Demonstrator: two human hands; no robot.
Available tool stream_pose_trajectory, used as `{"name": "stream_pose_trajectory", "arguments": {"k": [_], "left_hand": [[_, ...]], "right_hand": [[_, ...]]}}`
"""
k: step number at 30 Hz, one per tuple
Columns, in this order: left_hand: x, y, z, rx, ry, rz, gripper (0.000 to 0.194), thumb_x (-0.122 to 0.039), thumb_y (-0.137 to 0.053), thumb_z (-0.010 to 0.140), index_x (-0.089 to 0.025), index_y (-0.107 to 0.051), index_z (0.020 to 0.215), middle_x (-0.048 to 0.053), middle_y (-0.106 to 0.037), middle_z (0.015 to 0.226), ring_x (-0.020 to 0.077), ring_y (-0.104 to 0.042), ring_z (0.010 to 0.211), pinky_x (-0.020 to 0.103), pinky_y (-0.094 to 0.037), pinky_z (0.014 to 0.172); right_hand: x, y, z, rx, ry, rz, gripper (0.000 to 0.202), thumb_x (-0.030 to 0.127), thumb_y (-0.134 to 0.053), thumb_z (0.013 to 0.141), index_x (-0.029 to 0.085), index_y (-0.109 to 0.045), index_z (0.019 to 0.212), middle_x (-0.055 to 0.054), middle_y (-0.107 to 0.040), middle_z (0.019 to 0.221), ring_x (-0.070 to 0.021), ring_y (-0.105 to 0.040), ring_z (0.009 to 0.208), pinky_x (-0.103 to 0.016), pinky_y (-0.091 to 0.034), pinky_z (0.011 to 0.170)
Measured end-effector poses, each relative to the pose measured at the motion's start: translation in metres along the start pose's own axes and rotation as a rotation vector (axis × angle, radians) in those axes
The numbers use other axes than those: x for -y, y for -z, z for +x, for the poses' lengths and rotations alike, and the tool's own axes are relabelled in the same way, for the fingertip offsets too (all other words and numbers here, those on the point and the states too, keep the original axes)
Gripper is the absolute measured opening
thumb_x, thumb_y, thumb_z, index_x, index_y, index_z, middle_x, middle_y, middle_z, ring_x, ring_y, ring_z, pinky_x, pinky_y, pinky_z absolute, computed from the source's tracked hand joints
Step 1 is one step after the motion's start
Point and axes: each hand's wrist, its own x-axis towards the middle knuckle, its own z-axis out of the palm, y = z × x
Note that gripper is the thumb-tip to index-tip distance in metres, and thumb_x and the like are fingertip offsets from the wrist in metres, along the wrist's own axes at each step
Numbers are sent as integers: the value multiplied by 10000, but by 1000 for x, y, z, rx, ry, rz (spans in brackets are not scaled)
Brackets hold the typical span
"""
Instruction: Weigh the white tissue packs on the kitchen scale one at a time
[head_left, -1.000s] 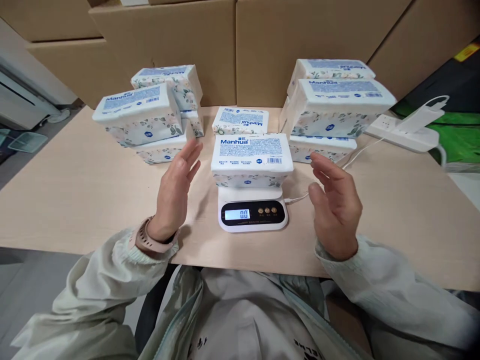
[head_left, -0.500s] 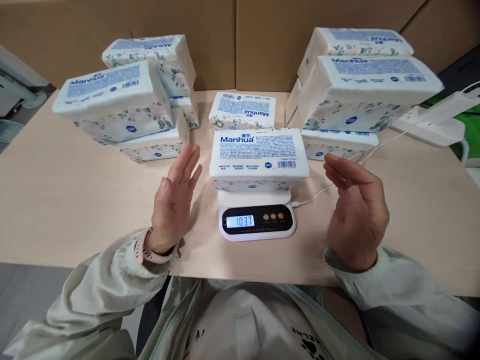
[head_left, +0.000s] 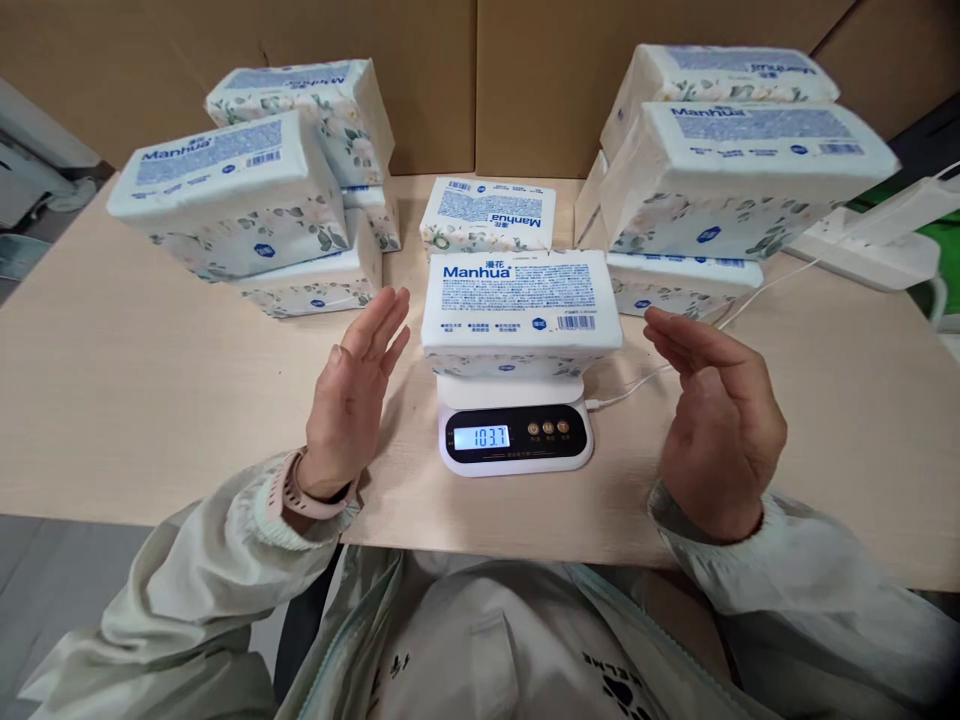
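Note:
A white Manhua tissue pack lies on the plate of a white digital scale, whose lit display reads 103.7. To the left of the pack, my left hand is held upright with its fingers stretched out and nothing in it; a pink band circles the wrist. On the other side, my right hand is raised with fingers extended, palm toward the pack and not touching it. Both hands are apart from the pack and the scale.
Stacked tissue packs stand at the back left and back right. One more pack lies behind the scale. A white cable runs from the scale to a power strip on the right. Cardboard closes off the table's back edge.
The view has shifted slightly. My right hand sits a touch farther right; both hands remain open beside the pack, and the display still reads 103.7.

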Motion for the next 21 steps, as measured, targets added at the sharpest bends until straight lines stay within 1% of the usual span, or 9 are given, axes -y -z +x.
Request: {"name": "stream_pose_trajectory", "arguments": {"k": [3,7,9,13,16,21], "left_hand": [[1,1,1,18,-11,-5,610,-715,-345,1094,-398,-655,1512,-41,-542,1668,286,-397,1644,502,-340,1375],[2,1,2,37,9,-20,591,-706,-377,1092,-395,-665,1504,-42,-543,1667,287,-394,1646,508,-329,1379],[4,2,3,42,14,-26,593,-714,-401,1083,-390,-666,1503,-35,-537,1673,292,-387,1649,515,-323,1381],[10,4,5,41,22,-23,599,-716,-440,1075,-377,-649,1522,-18,-510,1695,296,-370,1657,515,-327,1379],[14,7,5,61,7,-22,555,-663,-478,1086,-379,-633,1537,-13,-497,1704,288,-362,1661,506,-328,1381],[12,8,4,88,-14,-12,478,-521,-588,1082,-385,-634,1537,-21,-519,1688,276,-402,1641,465,-381,1363]], "right_hand": [[-3,1,-1,5,28,17,356,388,-588,1040,386,-769,1346,12,-783,1380,-284,-701,1352,-584,-500,1255],[-4,-1,0,47,11,-1,341,411,-590,1062,371,-764,1352,-1,-783,1383,-293,-692,1365,-600,-501,1245],[-5,-2,1,53,15,-1,335,428,-590,1065,375,-762,1348,-2,-787,1368,-295,-699,1349,-605,-501,1242],[-5,-3,4,26,49,-24,322,451,-571,1073,412,-753,1336,2,-786,1349,-318,-707,1333,-635,-516,1224],[-5,-2,4,28,75,-74,326,453,-551,1084,422,-737,1349,-3,-779,1355,-332,-702,1339,-650,-511,1221],[-5,0,1,86,56,-122,354,478,-540,1082,392,-723,1372,-15,-776,1378,-323,-687,1352,-637,-505,1219]]}}
